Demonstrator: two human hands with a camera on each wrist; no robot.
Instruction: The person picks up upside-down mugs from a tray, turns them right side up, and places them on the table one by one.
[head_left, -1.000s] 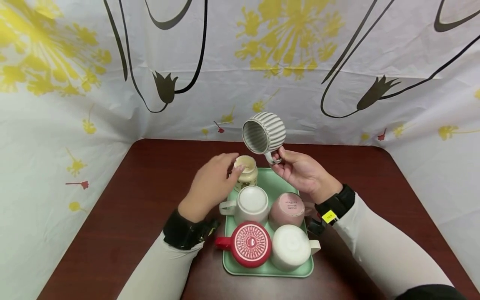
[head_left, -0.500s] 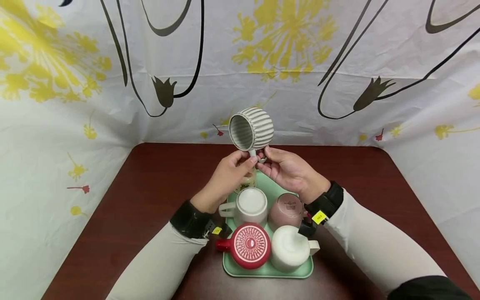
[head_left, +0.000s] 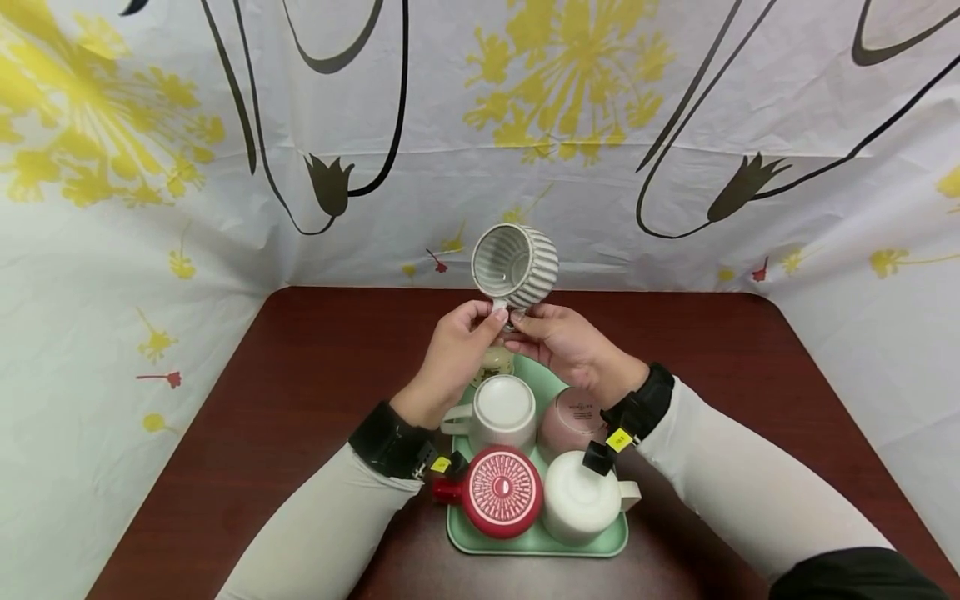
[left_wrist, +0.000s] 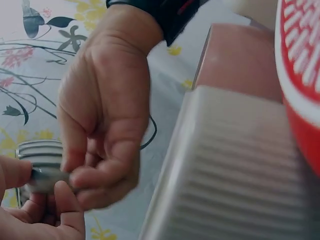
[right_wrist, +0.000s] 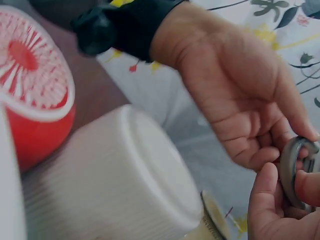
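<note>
A grey-and-white ribbed mug (head_left: 543,267) is held up above the far end of a green tray (head_left: 536,547), mouth tilted toward the head camera and handle downward. My left hand (head_left: 453,354) pinches that handle (right_wrist: 288,172) between thumb and fingers. From the other side my right hand (head_left: 573,350) also grips the handle, its fingertips close against the left ones. In the left wrist view, the mug's ribbed side (left_wrist: 42,150) shows behind the fingertips. Below both hands, a cream patterned jar (head_left: 495,364) stands on the tray, its top covered by them.
Upside down on the tray stand a white mug (head_left: 504,410), a pink mug (head_left: 572,421), a red mug (head_left: 501,492) and another white mug (head_left: 581,500). The dark wooden table (head_left: 330,383) meets a patterned cloth (head_left: 420,167) behind and at both sides.
The left hand has come from beside the jar to the mug's handle. The right hand has moved left and shifted its grip. The mug's mouth has turned more toward the head camera.
</note>
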